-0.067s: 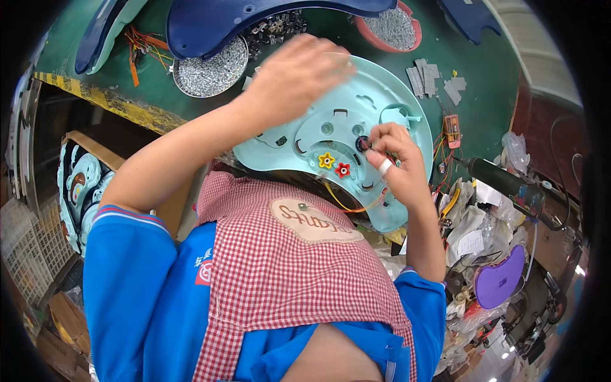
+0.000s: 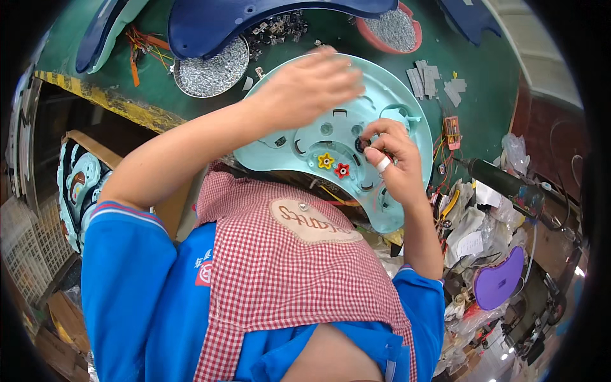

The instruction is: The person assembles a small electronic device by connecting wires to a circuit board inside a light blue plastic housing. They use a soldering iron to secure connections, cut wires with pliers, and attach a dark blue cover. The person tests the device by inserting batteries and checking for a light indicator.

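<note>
A light-blue curved plastic shell (image 2: pixel 254 157) lies on the green bench in front of me, hollow side up. A yellow star-shaped piece (image 2: pixel 326 160) and a red one (image 2: pixel 342 170) sit in its lower middle. My right hand (image 2: pixel 396 159), a white wrap round one digit, pinches at a dark round part (image 2: pixel 361 144) over the shell; the fingers partly cover it. Above the shell's upper left is my left hand (image 2: pixel 312 86), its fingers smeared by motion, so I cannot see whether they hold anything. Thin wires (image 2: pixel 344 200) run below the shell's near edge.
Beyond the shell are a metal bowl (image 2: pixel 216 73) and a red bowl (image 2: pixel 398 28), both full of small silvery pieces. A dark-blue shell (image 2: pixel 254 16) lies between them. Grey strips (image 2: pixel 423 77), a battery pack (image 2: pixel 452 130) and a dark cylindrical tool (image 2: pixel 503 181) are at right.
My left hand has moved right and slightly down across the shell. My right hand has shifted slightly left, staying at the round part. The wire loop below the shell hangs differently.
</note>
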`<state>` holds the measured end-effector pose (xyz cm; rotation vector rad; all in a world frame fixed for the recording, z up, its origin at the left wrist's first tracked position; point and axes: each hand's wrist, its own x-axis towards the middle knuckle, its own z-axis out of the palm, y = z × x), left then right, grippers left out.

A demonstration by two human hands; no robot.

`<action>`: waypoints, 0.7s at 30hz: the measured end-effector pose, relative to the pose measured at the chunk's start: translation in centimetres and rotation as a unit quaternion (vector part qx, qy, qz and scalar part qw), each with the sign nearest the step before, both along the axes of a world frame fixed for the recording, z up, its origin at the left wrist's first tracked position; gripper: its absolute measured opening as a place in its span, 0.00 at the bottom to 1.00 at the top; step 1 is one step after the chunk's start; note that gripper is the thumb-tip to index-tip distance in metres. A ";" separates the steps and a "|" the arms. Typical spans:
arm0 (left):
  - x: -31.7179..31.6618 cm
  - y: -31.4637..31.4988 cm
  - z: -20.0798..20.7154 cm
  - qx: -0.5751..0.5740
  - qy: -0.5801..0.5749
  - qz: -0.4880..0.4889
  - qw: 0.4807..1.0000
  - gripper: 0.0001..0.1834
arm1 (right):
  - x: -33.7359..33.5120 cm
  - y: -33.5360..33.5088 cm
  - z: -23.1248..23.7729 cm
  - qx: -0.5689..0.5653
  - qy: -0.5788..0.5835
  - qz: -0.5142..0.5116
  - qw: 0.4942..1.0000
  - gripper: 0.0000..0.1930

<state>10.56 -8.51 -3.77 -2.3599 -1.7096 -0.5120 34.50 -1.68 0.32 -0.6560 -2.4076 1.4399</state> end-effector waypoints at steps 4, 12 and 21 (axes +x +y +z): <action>2.2 2.1 -1.6 -0.075 -0.046 -0.071 0.994 0.24 | -0.7 -1.3 -3.5 -0.224 0.155 -0.046 0.961 0.12; 2.1 2.3 -2.1 -0.116 -0.113 -0.083 0.983 0.24 | -1.0 -1.7 -3.8 -0.004 0.155 -0.006 0.988 0.13; 2.3 2.2 -2.3 -0.121 -0.132 -0.081 0.980 0.20 | -0.1 -2.8 -0.8 0.037 0.092 -0.085 0.991 0.10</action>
